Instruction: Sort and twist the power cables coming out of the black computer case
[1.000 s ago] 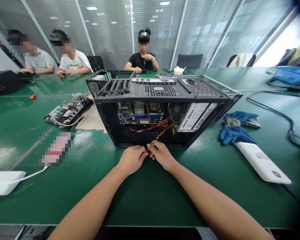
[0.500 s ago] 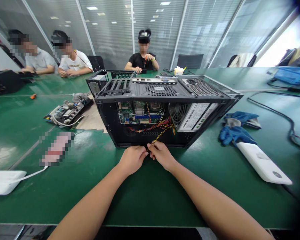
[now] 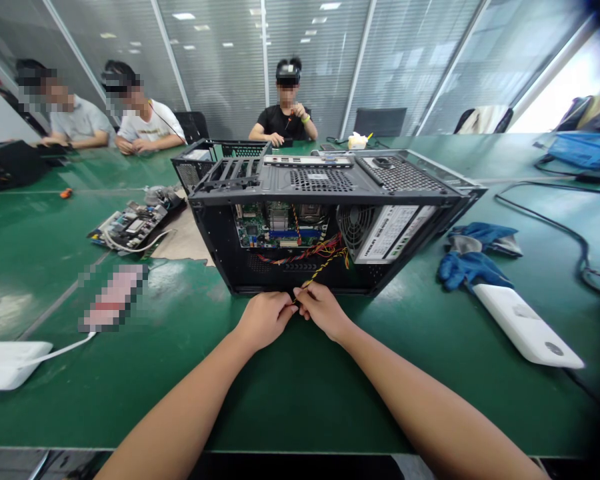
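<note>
An open computer case (image 3: 325,179) lies before me, its inside facing my way. A green motherboard (image 3: 280,227) and a power supply (image 3: 393,233) with a fan show within. From the power supply a twisted yellow-and-black cable (image 3: 321,268) runs out over the case's lower edge. My left hand (image 3: 266,319) and my right hand (image 3: 323,308) meet just in front of that edge, both closed in a pinch on this cable. The fingers hide the cable's end. Red and multicoloured wires (image 3: 300,256) stay bunched inside the case.
Blue gloves (image 3: 473,263) and a white power bank (image 3: 527,327) lie at right. A loose circuit board (image 3: 135,223) rests at left, near a blurred-out phone (image 3: 115,297) cabled to a white block (image 3: 10,363). A black cable (image 3: 570,230) curves along the far right. Three people sit across the table.
My hands stay in nearly the same place, pinching the cable. Across the table, the middle person's raised hand has moved slightly.
</note>
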Demonstrator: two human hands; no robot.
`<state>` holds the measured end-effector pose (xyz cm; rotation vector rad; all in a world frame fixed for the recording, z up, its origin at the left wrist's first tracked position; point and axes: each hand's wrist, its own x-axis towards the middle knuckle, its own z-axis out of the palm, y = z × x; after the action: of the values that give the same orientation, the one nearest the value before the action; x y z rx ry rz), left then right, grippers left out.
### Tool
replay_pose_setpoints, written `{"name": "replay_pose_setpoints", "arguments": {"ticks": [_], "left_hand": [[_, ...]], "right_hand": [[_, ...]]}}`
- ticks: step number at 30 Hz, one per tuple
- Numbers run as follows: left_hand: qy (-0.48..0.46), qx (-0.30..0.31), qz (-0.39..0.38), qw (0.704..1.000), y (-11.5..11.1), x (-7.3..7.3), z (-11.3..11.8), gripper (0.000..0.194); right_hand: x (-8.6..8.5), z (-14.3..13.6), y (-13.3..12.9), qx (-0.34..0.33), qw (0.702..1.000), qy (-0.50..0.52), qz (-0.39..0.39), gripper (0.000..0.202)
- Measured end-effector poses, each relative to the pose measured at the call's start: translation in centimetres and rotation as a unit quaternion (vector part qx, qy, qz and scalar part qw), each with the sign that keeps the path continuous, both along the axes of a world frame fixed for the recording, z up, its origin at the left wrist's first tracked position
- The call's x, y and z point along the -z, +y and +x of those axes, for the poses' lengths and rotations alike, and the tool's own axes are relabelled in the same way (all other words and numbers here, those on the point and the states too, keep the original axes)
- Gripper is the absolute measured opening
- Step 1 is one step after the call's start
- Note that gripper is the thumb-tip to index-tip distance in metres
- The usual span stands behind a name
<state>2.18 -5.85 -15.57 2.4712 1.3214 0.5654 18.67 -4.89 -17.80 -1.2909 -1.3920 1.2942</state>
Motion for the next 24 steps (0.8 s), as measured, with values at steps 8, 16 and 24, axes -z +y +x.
{"name": "replay_pose_setpoints", "arguments": {"ticks": [8, 16, 24], "left_hand": [[-0.005, 0.002, -0.006, 1.0, -0.08, 0.06, 0.01, 0.014], [0.002, 0.005, -0.016, 1.0, -0.01, 0.2, 0.03, 0.012], [0.004, 0.012, -0.017, 1.0, -0.03, 0.31, 0.07, 0.014]], "right_hand": [[-0.03, 0.01, -0.01, -0.004, 1.0, -0.001, -0.002, 0.026], [0.26, 0.0, -0.01, -0.008, 1.0, -0.004, 0.001, 0.025], [0.22, -0.01, 0.0, -0.006, 1.0, -0.005, 0.003, 0.025]]}}
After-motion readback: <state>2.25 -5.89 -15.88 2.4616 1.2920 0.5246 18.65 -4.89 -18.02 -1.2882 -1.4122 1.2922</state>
